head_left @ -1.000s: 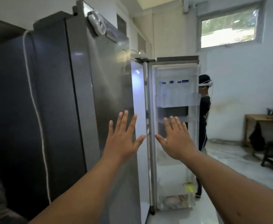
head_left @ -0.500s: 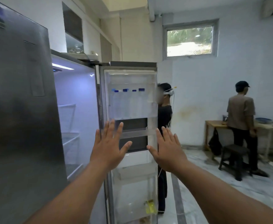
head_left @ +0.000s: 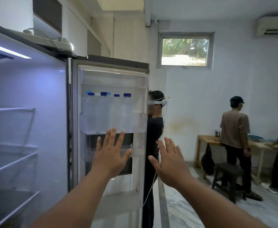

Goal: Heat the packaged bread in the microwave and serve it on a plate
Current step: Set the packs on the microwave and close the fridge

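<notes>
Bread eludes us among the fridge's [head_left: 36, 112] clear shelves and frosted door [head_left: 111, 76] bins of bottles [head_left: 105, 112]; our left hand [head_left: 109, 157] and right hand [head_left: 172, 163] hover flat, fingers spread, holding nothing.

No legible text, label or brand anywhere.

left hand [head_left: 109, 156] bare | right hand [head_left: 172, 163] bare | forearms bare, no sleeves, rings or watch in view

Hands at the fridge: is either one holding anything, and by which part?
Nothing is held. The left hand and right hand are both open, fingers spread.
</notes>
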